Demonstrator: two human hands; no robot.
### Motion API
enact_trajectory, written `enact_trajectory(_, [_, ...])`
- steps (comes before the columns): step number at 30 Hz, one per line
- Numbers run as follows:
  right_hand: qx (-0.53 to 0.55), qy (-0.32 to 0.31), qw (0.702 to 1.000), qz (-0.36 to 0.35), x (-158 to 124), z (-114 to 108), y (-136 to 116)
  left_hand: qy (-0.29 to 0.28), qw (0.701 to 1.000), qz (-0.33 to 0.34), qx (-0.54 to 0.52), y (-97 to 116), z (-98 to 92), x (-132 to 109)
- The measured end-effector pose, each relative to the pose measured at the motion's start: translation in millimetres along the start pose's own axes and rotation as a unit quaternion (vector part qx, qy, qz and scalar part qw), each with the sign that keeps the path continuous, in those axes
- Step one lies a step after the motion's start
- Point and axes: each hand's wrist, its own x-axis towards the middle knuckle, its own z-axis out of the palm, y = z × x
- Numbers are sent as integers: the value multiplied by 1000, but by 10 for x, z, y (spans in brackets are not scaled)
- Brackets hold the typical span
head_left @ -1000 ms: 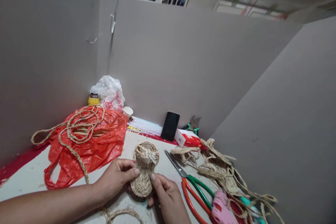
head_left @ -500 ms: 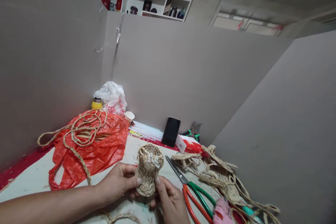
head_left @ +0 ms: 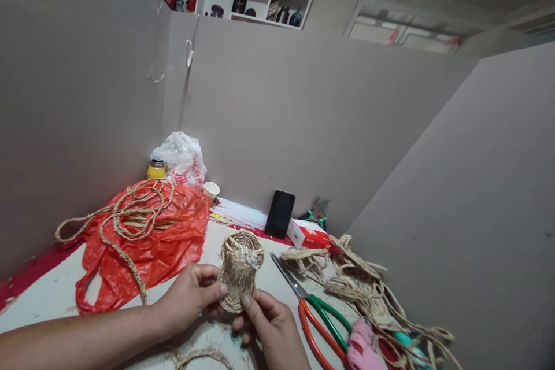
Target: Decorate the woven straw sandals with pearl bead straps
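Between my two hands is a small woven straw piece [head_left: 239,277], shaped like a little slipper, with coiled rows at its wide top and rounded lower end. A cluster of white pearl beads [head_left: 250,258] sits across its upper part. My left hand [head_left: 191,295] pinches its lower left edge with the thumb in front. At the lower right edge, my right hand [head_left: 277,324] has its thumb against the straw and fingers curled behind. Scissors [head_left: 309,296] with one green and one orange handle lie open on the table just right of the piece.
A red plastic bag [head_left: 182,231] with braided straw rope [head_left: 139,211] lies left. Tangled straw braids [head_left: 364,283] and a pink item [head_left: 364,344] are at right. Behind stand a phone [head_left: 280,214], a paper cup [head_left: 211,189], pliers [head_left: 319,212] and a yellow jar [head_left: 156,169]. Grey partitions [head_left: 277,104] enclose the table.
The woven piece and both hands have shifted slightly left and up in view, along with the whole scene. The piece is tilted a little differently; both hands still grip it.
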Motion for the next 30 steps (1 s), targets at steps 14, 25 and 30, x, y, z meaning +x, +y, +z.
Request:
enact_trajectory(14, [39, -11, 999, 35, 21, -20, -8, -14, 999, -16, -40, -39, -34, 17])
enact_trajectory(25, [67, -13, 997, 48, -8, -35, -37, -22, 998, -38, -47, -19, -51, 31])
enact_trajectory(30, [79, -18, 996, 50, 3, -48, -42, -12, 997, -54, -52, 1, -53, 42])
